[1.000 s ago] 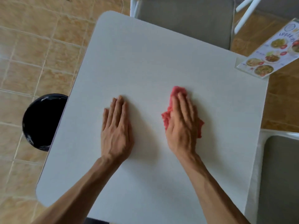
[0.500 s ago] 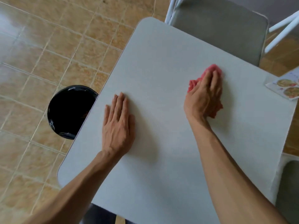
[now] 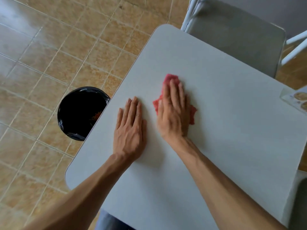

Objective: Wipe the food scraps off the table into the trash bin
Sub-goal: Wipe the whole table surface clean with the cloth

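A white square table [image 3: 224, 133] fills the middle of the head view. My right hand [image 3: 174, 112] lies flat, fingers straight, pressing a crumpled red cloth [image 3: 171, 78] onto the tabletop. My left hand [image 3: 129, 128] rests flat on the bare table just to the left of it, palm down, holding nothing. A round trash bin [image 3: 79, 113] with a black liner stands on the floor against the table's left edge, with some scraps inside. I see no food scraps on the tabletop.
A grey-seated chair [image 3: 235, 34] with a white frame stands at the table's far side. Another grey seat [image 3: 299, 205] shows at the lower right. A laminated menu card [image 3: 297, 100] lies at the table's right edge. Tan floor tiles [image 3: 49, 55] spread to the left.
My right hand has slid the red cloth back from the far side toward the left hand. The view has shifted, so the bin sits nearer the middle. The left hand stays put.
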`<action>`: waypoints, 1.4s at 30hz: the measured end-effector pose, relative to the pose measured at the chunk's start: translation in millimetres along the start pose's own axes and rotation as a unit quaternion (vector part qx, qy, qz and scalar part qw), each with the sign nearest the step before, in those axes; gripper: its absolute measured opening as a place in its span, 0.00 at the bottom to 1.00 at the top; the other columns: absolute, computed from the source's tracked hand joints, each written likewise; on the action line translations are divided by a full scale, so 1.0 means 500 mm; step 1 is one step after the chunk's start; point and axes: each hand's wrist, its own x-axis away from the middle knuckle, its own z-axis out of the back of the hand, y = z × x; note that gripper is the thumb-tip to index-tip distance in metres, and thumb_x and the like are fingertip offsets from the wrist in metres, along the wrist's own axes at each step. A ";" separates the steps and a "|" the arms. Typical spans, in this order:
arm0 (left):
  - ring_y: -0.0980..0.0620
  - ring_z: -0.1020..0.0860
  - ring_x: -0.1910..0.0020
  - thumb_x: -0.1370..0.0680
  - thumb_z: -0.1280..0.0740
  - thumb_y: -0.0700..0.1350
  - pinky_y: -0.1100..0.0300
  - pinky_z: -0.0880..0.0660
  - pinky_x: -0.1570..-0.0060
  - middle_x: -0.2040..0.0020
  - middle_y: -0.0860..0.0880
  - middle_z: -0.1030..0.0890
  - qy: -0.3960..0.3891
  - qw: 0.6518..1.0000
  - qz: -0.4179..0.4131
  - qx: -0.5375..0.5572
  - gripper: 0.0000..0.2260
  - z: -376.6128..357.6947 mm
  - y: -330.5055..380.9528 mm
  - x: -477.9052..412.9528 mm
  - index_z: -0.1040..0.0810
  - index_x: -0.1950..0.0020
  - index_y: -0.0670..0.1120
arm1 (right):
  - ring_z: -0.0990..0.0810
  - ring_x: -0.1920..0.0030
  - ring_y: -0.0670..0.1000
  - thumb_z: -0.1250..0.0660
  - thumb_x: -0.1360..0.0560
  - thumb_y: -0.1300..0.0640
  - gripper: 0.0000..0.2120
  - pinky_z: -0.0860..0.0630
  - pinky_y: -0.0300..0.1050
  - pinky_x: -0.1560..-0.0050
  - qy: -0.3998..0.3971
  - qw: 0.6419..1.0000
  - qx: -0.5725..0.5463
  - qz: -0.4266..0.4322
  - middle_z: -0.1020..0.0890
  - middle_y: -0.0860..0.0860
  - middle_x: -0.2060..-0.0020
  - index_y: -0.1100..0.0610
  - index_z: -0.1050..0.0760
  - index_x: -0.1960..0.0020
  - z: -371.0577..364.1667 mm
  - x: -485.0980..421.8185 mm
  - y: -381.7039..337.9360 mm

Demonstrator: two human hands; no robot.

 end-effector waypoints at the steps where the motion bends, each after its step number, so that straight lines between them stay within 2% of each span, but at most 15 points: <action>1: 0.47 0.49 0.19 0.16 0.48 0.48 0.50 0.54 0.21 0.19 0.43 0.44 0.001 1.000 0.000 0.003 0.25 0.000 0.000 -0.001 0.42 0.20 0.40 | 0.38 0.20 0.57 0.44 0.16 0.53 0.25 0.37 0.59 0.24 -0.023 0.995 -0.009 0.093 0.34 0.55 0.21 0.58 0.37 0.20 -0.001 0.024 -0.016; 3: 0.47 0.49 0.19 0.16 0.48 0.48 0.51 0.53 0.21 0.19 0.44 0.44 -0.003 1.000 -0.009 0.012 0.25 0.004 -0.005 0.000 0.42 0.20 0.40 | 0.36 0.21 0.56 0.44 0.16 0.52 0.24 0.35 0.59 0.24 -0.051 0.976 -0.021 0.210 0.33 0.53 0.21 0.56 0.35 0.21 0.002 0.036 -0.002; 4: 0.47 0.49 0.19 0.16 0.47 0.48 0.52 0.54 0.21 0.19 0.43 0.44 -0.006 1.000 -0.018 0.015 0.25 0.009 -0.011 0.002 0.42 0.20 0.40 | 0.35 0.21 0.56 0.45 0.16 0.50 0.25 0.36 0.59 0.24 -0.051 0.976 -0.017 0.209 0.33 0.54 0.21 0.56 0.35 0.21 0.003 0.030 0.014; 9: 0.45 0.49 0.19 0.16 0.48 0.47 0.51 0.53 0.21 0.19 0.42 0.45 -0.001 1.000 0.010 0.006 0.25 0.036 -0.070 0.068 0.43 0.20 0.38 | 0.39 0.20 0.60 0.40 0.18 0.49 0.30 0.36 0.61 0.24 -0.005 0.997 0.015 -0.073 0.35 0.58 0.21 0.59 0.38 0.20 -0.006 0.019 -0.029; 10: 0.45 0.49 0.19 0.16 0.48 0.47 0.50 0.51 0.21 0.19 0.41 0.44 0.004 1.000 0.018 0.008 0.25 0.041 -0.085 0.092 0.43 0.20 0.38 | 0.39 0.20 0.60 0.39 0.18 0.49 0.30 0.37 0.60 0.24 -0.006 0.998 0.003 -0.060 0.36 0.57 0.20 0.59 0.39 0.20 -0.014 0.030 -0.064; 12: 0.44 0.48 0.19 0.16 0.46 0.45 0.47 0.49 0.21 0.20 0.40 0.43 0.015 0.999 0.027 0.015 0.25 0.049 -0.113 0.147 0.42 0.21 0.37 | 0.40 0.20 0.59 0.41 0.18 0.47 0.30 0.39 0.59 0.23 -0.047 0.995 -0.011 0.084 0.36 0.54 0.20 0.57 0.40 0.19 -0.029 0.062 -0.128; 14: 0.44 0.47 0.19 0.17 0.45 0.43 0.46 0.47 0.22 0.20 0.39 0.42 0.019 0.999 0.025 0.020 0.25 0.054 -0.134 0.197 0.42 0.21 0.37 | 0.37 0.20 0.58 0.45 0.17 0.49 0.26 0.39 0.58 0.23 -0.082 0.963 -0.019 0.256 0.34 0.53 0.21 0.56 0.36 0.20 -0.036 0.088 -0.159; 16: 0.45 0.47 0.19 0.17 0.46 0.44 0.47 0.47 0.22 0.20 0.40 0.43 0.014 0.999 0.028 0.018 0.25 0.052 -0.146 0.232 0.42 0.21 0.37 | 0.36 0.21 0.58 0.43 0.17 0.49 0.26 0.40 0.58 0.22 -0.090 0.935 0.001 0.343 0.33 0.53 0.21 0.55 0.35 0.21 -0.038 0.086 -0.157; 18: 0.45 0.47 0.19 0.16 0.48 0.45 0.48 0.49 0.22 0.19 0.41 0.43 0.010 0.999 0.034 0.014 0.24 0.045 -0.149 0.248 0.42 0.21 0.38 | 0.39 0.19 0.57 0.42 0.18 0.46 0.30 0.44 0.61 0.21 -0.079 0.953 0.033 0.291 0.36 0.55 0.20 0.56 0.39 0.19 -0.036 0.066 -0.143; 21: 0.45 0.48 0.19 0.16 0.48 0.45 0.50 0.52 0.22 0.19 0.41 0.44 0.012 0.999 0.046 0.008 0.25 0.036 -0.144 0.250 0.43 0.20 0.38 | 0.45 0.18 0.59 0.49 0.17 0.46 0.31 0.45 0.64 0.21 -0.052 0.995 0.035 0.082 0.42 0.56 0.18 0.59 0.44 0.18 -0.030 0.063 -0.154; 27: 0.45 0.48 0.19 0.16 0.52 0.46 0.49 0.51 0.21 0.20 0.40 0.44 0.015 0.999 0.035 -0.001 0.25 0.029 -0.147 0.256 0.44 0.20 0.38 | 0.41 0.19 0.54 0.48 0.15 0.51 0.25 0.41 0.56 0.21 -0.088 0.939 -0.003 0.332 0.38 0.51 0.19 0.55 0.39 0.19 -0.038 0.130 -0.189; 30: 0.45 0.48 0.19 0.16 0.48 0.44 0.50 0.52 0.22 0.19 0.41 0.44 0.021 0.999 0.033 0.003 0.24 0.029 -0.148 0.250 0.43 0.20 0.38 | 0.40 0.19 0.54 0.53 0.15 0.47 0.27 0.40 0.56 0.21 -0.086 0.960 0.017 0.266 0.37 0.52 0.20 0.57 0.40 0.19 -0.032 0.115 -0.174; 33: 0.45 0.48 0.20 0.16 0.47 0.45 0.50 0.52 0.22 0.19 0.41 0.44 0.026 0.999 0.036 0.003 0.25 0.028 -0.148 0.250 0.43 0.20 0.39 | 0.43 0.18 0.56 0.55 0.15 0.46 0.29 0.42 0.59 0.22 -0.046 0.996 0.041 0.065 0.41 0.54 0.18 0.59 0.45 0.18 -0.029 0.100 -0.136; 36: 0.46 0.49 0.19 0.16 0.47 0.45 0.51 0.53 0.22 0.19 0.42 0.45 0.023 0.999 0.037 0.002 0.25 0.025 -0.147 0.254 0.44 0.20 0.39 | 0.44 0.18 0.58 0.50 0.15 0.51 0.28 0.38 0.60 0.23 0.005 0.993 0.053 -0.103 0.41 0.57 0.18 0.62 0.44 0.19 -0.037 0.103 -0.148; 42: 0.43 0.45 0.20 0.17 0.48 0.45 0.50 0.52 0.21 0.20 0.39 0.42 0.026 0.999 0.023 0.002 0.24 0.024 -0.150 0.253 0.41 0.21 0.37 | 0.41 0.19 0.54 0.50 0.14 0.49 0.25 0.39 0.58 0.22 -0.094 0.970 0.028 0.221 0.38 0.52 0.19 0.56 0.38 0.19 -0.005 0.230 -0.178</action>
